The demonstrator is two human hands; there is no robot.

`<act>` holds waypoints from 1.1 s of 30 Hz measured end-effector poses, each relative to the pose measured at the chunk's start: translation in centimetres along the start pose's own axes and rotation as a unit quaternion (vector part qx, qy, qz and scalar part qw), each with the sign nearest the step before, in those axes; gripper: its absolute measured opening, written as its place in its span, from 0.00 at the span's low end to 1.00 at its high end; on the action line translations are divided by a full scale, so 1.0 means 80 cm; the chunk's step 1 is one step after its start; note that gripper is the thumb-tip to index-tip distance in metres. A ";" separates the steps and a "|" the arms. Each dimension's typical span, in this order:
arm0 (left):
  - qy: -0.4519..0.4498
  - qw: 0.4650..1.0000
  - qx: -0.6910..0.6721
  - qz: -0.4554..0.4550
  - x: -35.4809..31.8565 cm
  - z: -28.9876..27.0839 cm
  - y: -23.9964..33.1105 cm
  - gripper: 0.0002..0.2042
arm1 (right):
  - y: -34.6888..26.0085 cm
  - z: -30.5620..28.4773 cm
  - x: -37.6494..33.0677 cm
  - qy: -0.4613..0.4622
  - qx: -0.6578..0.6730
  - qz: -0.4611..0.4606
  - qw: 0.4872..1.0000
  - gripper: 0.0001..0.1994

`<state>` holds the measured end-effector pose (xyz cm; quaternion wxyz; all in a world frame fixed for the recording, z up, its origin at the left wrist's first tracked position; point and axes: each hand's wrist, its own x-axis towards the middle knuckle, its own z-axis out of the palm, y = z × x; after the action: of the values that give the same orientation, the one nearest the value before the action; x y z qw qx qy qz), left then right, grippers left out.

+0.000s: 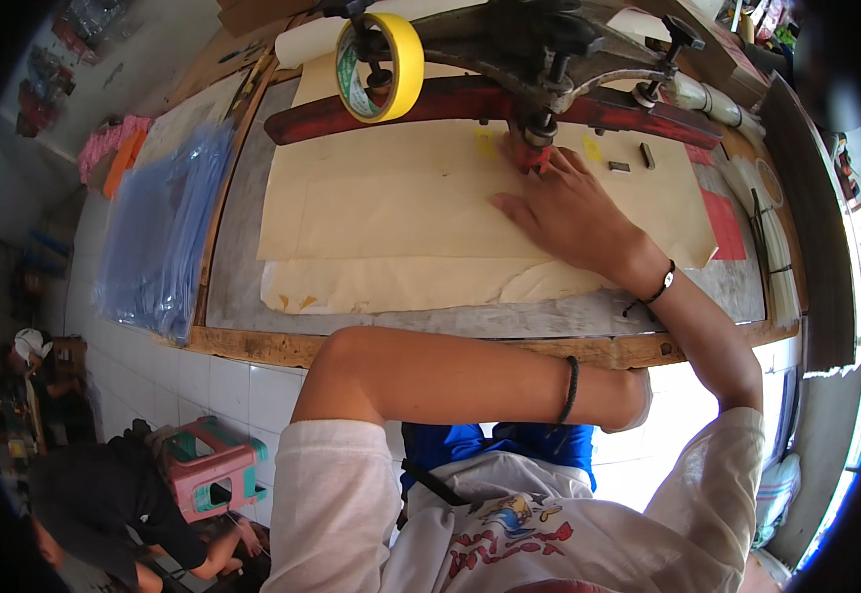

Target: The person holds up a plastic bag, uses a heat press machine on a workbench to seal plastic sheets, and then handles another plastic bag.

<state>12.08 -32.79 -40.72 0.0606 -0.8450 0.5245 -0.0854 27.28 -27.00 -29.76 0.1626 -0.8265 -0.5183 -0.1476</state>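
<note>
My right hand (574, 212) lies on the cream sheet (371, 198), fingers stretched and thumb apart. Its fingertips are at a red-tipped fitting (531, 153) below the centre of a dark metal frame (440, 40); whether they press on it I cannot tell. A long red bar (351, 111) runs under that frame. Beside the hand lie two small metal blocks, one flat (619, 167) and one slanted (647, 155), and a yellow patch (592, 148). My left forearm crosses in front of the table edge, and my left hand (638, 397) is bent down with its fingers hidden.
A yellow tape roll (406, 69) hangs on the frame's left knob. Blue-tinted clear plastic sheets (159, 232) overhang the wooden table edge (253, 346). Bundled pale strips (762, 227) lie at right. Another person (104, 504) crouches by a pink-green stool (213, 465).
</note>
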 end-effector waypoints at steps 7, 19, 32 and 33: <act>0.229 0.969 0.093 -0.015 -0.018 0.001 -0.012 0.09 | 0.012 0.012 -0.004 -0.002 0.021 -0.002 1.000 0.24; -0.102 0.983 -0.059 0.138 -0.005 -0.080 -0.057 0.06 | 0.017 0.028 -0.003 0.009 -0.022 -0.008 1.000 0.30; -0.127 0.978 -0.115 0.116 0.004 -0.064 -0.045 0.04 | 0.003 -0.038 -0.013 -0.260 -0.018 0.090 0.961 0.31; -0.127 0.978 -0.115 0.117 0.004 -0.066 -0.046 0.04 | 0.003 -0.047 -0.014 -0.260 -0.019 0.091 0.961 0.31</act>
<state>14.32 -31.55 -34.84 0.0385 -0.7830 0.6142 0.0912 26.74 -29.56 -26.81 0.0198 -0.8832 -0.4621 0.0780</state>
